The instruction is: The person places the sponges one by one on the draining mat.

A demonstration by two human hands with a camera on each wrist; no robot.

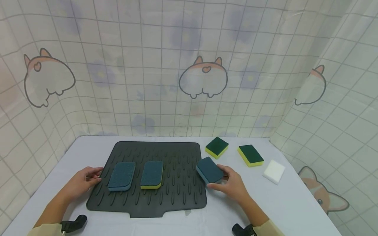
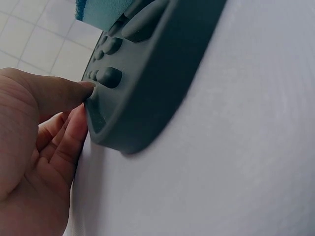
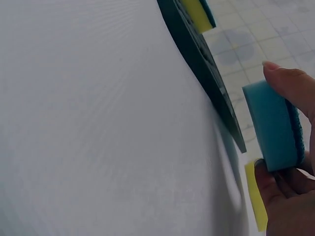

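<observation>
My right hand grips a blue sponge between thumb and fingers, tilted over the right edge of a dark grey ridged mat. In the right wrist view the sponge's light-blue side faces the camera, with its darker scouring face turned away. At the mat's left edge, my left hand pinches the rim, the thumb on top in the left wrist view. Another blue sponge lies on the mat's left part. Beside it is a sponge with a blue top and yellow base.
Two green-and-yellow sponges, one near the mat's corner and one farther right, lie on the white table. A white sponge block is right of them. A tile-patterned curtain surrounds the table's back and sides.
</observation>
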